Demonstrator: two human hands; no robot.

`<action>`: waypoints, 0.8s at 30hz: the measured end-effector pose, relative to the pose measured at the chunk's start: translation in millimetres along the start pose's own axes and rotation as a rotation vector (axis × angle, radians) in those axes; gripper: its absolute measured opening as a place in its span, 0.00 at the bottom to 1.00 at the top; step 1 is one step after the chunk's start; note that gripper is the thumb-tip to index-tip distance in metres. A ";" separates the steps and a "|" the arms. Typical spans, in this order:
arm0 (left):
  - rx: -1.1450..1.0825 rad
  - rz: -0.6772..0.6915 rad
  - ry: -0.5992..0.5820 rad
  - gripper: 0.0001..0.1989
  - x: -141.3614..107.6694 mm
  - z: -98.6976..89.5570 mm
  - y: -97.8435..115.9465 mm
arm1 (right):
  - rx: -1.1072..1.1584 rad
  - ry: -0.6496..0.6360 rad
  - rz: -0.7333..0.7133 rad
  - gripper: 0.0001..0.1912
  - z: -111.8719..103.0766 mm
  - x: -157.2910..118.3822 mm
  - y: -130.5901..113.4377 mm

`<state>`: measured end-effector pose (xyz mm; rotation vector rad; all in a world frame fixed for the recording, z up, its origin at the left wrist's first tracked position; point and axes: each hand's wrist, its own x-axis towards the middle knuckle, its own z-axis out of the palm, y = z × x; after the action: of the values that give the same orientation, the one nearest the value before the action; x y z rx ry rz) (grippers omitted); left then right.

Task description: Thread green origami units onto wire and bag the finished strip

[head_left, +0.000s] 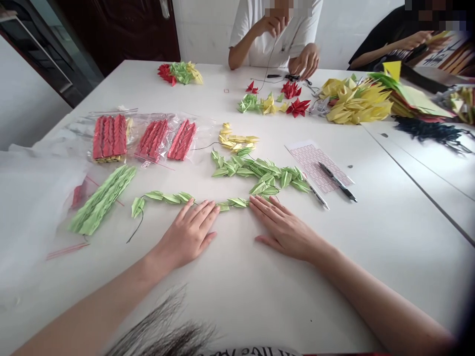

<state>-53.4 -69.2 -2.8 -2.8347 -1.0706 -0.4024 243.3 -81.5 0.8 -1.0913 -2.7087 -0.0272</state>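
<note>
My left hand (195, 231) lies flat, palm down, its fingertips on a string of green folded-paper pieces (237, 202). Flat as well, my right hand (284, 227) touches the same string farther right, fingers stretched out. Between the hands a short stretch of the string shows; the parts under my fingers are hidden. Its left end has a loose dark thread (137, 228). Beyond my right hand, more green folded paper (265, 173) is heaped, with yellow folded pieces (237, 140) at its far side.
Bagged red folded-paper bundles (110, 136) and a green bundle (106, 198) lie left. A label sheet (315, 165) and a black pen (337, 182) are on the right. Across the table, a person in white (274, 34) holds thread near red paper pieces (298, 107); another person sits far right.
</note>
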 end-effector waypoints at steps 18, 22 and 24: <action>0.116 -0.495 0.234 0.14 -42.0 -65.3 -117.7 | 0.079 -0.101 -0.052 0.35 5.3 76.5 -42.3; 0.054 -0.502 0.093 0.16 -47.5 -60.8 -127.5 | 0.060 -0.003 -0.042 0.29 -2.1 114.7 -60.7; 0.012 -0.509 0.074 0.18 -49.0 -59.8 -130.6 | 0.095 0.013 -0.111 0.33 3.4 134.9 -70.9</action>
<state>-187.6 -12.5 39.6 -2.4806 -1.7647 -0.5237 99.5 -40.4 30.5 -0.9101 -2.7253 0.0748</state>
